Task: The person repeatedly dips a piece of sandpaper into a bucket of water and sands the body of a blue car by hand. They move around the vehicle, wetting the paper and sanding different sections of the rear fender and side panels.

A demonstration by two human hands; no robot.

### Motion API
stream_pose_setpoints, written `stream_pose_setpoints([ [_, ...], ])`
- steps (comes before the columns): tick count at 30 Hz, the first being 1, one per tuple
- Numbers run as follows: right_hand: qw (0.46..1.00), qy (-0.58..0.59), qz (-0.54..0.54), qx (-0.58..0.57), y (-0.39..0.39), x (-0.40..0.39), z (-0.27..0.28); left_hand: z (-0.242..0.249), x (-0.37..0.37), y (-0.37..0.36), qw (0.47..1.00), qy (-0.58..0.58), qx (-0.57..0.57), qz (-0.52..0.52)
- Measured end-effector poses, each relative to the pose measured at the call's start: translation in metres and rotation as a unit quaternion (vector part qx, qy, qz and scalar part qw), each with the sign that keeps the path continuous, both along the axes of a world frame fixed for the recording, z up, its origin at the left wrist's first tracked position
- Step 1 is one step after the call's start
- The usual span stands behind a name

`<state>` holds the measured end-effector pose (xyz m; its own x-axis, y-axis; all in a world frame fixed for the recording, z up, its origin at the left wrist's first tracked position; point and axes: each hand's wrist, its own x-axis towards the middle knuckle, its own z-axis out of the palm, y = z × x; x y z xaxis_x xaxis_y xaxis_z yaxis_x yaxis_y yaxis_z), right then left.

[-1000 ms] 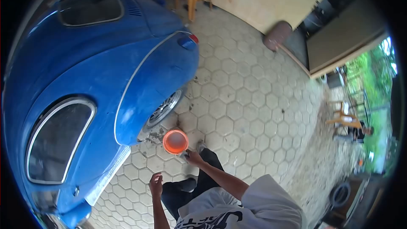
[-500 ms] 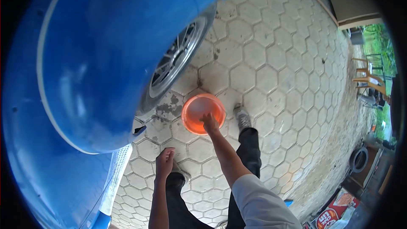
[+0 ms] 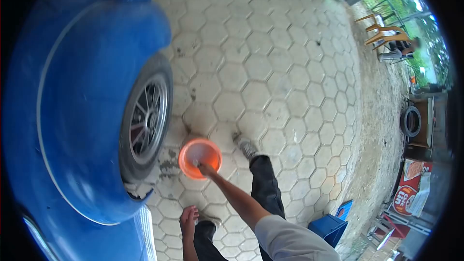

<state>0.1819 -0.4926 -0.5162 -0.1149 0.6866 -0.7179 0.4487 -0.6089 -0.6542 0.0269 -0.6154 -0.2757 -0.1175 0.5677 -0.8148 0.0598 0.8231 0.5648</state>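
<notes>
An orange bucket [image 3: 218, 168] with cloudy, whitish liquid in it stands on the paving beside the front wheel [image 3: 147, 116] of a blue car [image 3: 92, 92]. My right hand [image 3: 207, 168] reaches over the rim into the bucket. Its fingers point down and look closed together; whatever they hold, if anything, is hidden. My left hand [image 3: 188, 217] hangs lower, near my left shoe [image 3: 210, 221], with loosely bent fingers and nothing seen in it.
Hexagonal paving stones cover the ground. To the right lie a blue container [image 3: 327, 229], a loose tyre [image 3: 411, 121] and a red printed sign [image 3: 411, 188]. Farther off, a person [image 3: 401, 48] is by some brown chairs [image 3: 386, 36].
My view has shifted, so the wheel shows more fully and the bucket appears lower and farther left. My right hand sits deeper in the bucket; my left hand stays beside my leg.
</notes>
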Motion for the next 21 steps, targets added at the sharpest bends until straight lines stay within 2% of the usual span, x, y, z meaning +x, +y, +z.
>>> stream_pose_setpoints([
  [1, 1.000, 0.027, 0.008, 0.004, -0.008, -0.001, -0.013, 0.015, 0.010, 0.013, 1.000, 0.005, -0.007, -0.011],
  [2, 0.994, 0.110, -0.011, 0.000, 0.000, 0.011, 0.024, 0.032, 0.022, 0.027, 1.000, 0.001, -0.022, -0.004],
  [3, 0.993, 0.115, -0.020, -0.017, 0.000, 0.011, 0.029, 0.046, 0.035, 0.046, 0.999, -0.005, -0.034, 0.000],
  [4, 0.962, 0.180, -0.107, -0.176, 0.019, 0.025, 0.097, 0.052, 0.041, 0.059, 0.999, -0.019, -0.034, -0.001],
  [6, 0.942, 0.223, -0.145, -0.205, 0.031, 0.038, 0.156, 0.069, 0.058, 0.093, 0.997, 0.041, -0.027, 0.060],
  [9, 0.920, 0.324, -0.153, -0.159, 0.057, 0.072, 0.261, 0.094, 0.083, 0.142, 0.982, 0.092, -0.018, 0.164],
  [11, 0.916, 0.332, -0.155, -0.165, 0.073, 0.079, 0.285, 0.102, 0.085, 0.157, 0.986, 0.089, -0.005, 0.138],
  [13, 0.895, 0.368, -0.167, -0.187, 0.104, 0.091, 0.346, 0.144, 0.112, 0.195, 0.985, 0.100, 0.013, 0.142],
  [14, 0.905, 0.352, -0.161, -0.175, 0.121, 0.100, 0.373, 0.171, 0.127, 0.210, 0.980, 0.070, 0.002, 0.185],
  [16, 0.925, 0.318, -0.135, -0.157, 0.149, 0.110, 0.418, 0.181, 0.129, 0.239, 0.986, -0.049, 0.046, 0.152],
  [17, 0.883, 0.438, -0.104, -0.135, 0.144, 0.104, 0.368, 0.188, 0.120, 0.234, 0.982, -0.099, 0.063, 0.148],
  [18, 0.819, 0.554, -0.072, -0.126, 0.144, 0.103, 0.349, 0.214, 0.127, 0.233, 0.978, -0.105, 0.091, 0.154],
  [19, 0.842, 0.532, -0.065, -0.058, 0.141, 0.099, 0.328, 0.235, 0.129, 0.244, 0.971, -0.104, 0.126, 0.173],
  [20, 0.864, 0.500, -0.060, 0.012, 0.144, 0.102, 0.340, 0.214, 0.115, 0.242, 0.966, -0.062, 0.152, 0.199],
  [21, 0.882, 0.462, -0.058, 0.078, 0.150, 0.109, 0.369, 0.225, 0.107, 0.241, 0.962, -0.062, 0.205, 0.171],
])
